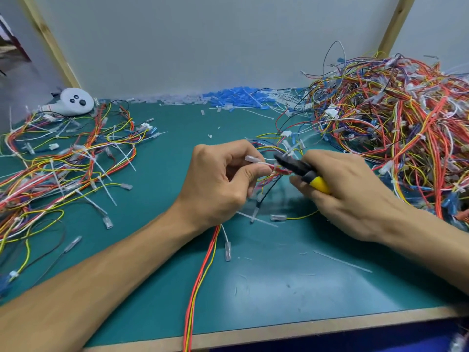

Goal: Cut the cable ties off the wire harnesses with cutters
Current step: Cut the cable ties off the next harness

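Black cutters (294,167) blurry against half-hidden harness (279,170)

Matt green mat (266,283) edged in pale wood (279,326); cutters (302,171) with dark metal head, glossy yellow plastic grip.

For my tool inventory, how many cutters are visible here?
1: the cutters, in the right hand at mid-table. More may lie hidden under the wire heaps.

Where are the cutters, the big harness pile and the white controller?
cutters (299,171): head view, black pivot section.
harness pile (396,128): head view, middle of heap.
white controller (76,102): head view, button face.
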### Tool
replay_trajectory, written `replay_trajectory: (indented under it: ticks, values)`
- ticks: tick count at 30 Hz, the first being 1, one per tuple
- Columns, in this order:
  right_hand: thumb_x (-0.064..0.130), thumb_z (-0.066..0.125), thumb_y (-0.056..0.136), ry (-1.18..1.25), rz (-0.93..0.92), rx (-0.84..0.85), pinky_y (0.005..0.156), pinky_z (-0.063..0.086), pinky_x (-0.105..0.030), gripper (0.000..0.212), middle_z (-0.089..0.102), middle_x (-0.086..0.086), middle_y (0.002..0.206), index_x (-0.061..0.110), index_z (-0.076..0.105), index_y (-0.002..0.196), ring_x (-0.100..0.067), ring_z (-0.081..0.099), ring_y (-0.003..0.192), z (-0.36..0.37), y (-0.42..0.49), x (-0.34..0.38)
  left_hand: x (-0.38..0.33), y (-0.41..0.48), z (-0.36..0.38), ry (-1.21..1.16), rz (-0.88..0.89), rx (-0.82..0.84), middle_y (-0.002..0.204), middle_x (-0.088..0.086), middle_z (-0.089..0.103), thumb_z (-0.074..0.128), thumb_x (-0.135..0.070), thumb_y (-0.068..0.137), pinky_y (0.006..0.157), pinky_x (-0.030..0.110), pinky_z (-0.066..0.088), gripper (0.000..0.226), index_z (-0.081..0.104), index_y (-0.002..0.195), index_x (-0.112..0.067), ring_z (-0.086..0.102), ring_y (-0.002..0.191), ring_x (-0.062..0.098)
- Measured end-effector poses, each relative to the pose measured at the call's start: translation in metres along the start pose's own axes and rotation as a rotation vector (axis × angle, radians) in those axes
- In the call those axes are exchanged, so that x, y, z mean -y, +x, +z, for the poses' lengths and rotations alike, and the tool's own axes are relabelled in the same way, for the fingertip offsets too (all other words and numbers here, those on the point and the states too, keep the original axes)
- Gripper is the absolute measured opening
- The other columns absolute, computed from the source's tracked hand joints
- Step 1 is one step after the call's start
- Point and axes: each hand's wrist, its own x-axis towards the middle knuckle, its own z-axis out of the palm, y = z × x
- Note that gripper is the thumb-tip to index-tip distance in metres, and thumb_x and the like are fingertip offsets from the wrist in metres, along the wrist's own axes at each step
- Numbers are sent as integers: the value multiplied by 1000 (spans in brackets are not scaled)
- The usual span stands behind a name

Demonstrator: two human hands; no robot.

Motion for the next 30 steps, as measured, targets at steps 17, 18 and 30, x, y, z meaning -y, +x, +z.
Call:
replay_trajectory:
  ticks: [17,18,30]
  values:
    - [33,55,99,-274,20,20,64,31,-36,18,57,-4,93,16,57,96,-36,56,82,-5,0,9,2,1,-1,-15,-17,12,51,2,58,72,-2,93,49,13,35,16,67,78,-4,49,43,9]
    - [35,55,99,-249,33,20,62,31,-37,20,55,-3,92,15,56,95,-35,54,81,-6,0,9,2,1,-1,-25,-19,21,51,2,58,72,-2,93,49,12,34,16,67,78,-3,48,43,7]
    - [30,65,97,-210,1,-40,62,44,-42,20,52,2,85,15,57,88,-33,53,76,-5,-1,9,0,1,-2,-10,-7,66,53,4,59,73,-1,92,50,12,35,14,68,79,-2,50,44,8]
